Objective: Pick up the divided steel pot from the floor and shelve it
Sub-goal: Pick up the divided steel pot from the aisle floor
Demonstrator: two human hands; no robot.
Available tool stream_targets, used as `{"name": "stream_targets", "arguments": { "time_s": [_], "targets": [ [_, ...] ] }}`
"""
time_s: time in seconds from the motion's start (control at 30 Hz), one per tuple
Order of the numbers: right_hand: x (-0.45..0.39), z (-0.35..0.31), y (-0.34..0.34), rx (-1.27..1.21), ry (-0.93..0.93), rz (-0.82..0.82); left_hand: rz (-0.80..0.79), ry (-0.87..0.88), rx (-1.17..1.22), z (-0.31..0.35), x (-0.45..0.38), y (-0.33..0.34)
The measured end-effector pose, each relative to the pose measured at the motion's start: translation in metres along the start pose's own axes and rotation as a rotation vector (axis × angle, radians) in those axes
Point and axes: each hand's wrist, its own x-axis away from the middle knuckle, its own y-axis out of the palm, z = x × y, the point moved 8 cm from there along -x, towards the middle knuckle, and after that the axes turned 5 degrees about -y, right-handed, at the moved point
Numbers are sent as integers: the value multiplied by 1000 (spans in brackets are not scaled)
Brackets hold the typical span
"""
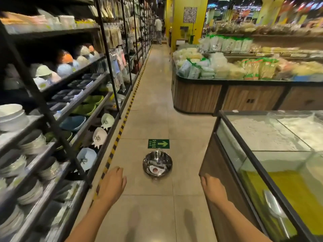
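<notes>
Shop-aisle floor is carrying the divided steel pot ahead of both empty, loosely spread hands, left hand and right hand, likely reaching; grasping its rim comes next.

Pot on floor, right of shelves

A: Floor lane open 12 o'clock, tiles bare around the steel pot on all sides. Exit sticker just beyond it lies flat, no block.

B: Sides?

A: Shelf rack full of bowls runs along 9 o'clock. Glass bin and its wood cabinet crowd 3 o'clock. Left hand and right hand both empty, fingers spread, clear air between each and the pot.
</notes>
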Motion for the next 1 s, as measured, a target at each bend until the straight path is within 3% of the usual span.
{"name": "stream_targets", "arguments": {
  "time_s": [0.27, 0.53, 0.67, 1.0],
  "targets": [
    [-252, -7, 76, -50, 9, -91, -70, -98, 46, -16, -237, 90],
    [-435, 3, 170, -8, 43, -170, -222, -118, 20, -29, -420, 204],
    [-518, 37, 265, 7, 54, -168, -261, -118, 20, -52, -492, 318],
    [-671, 189, 598, -86, 119, -171, -291, -194, 143, -100, -595, 703]
  ]
}}
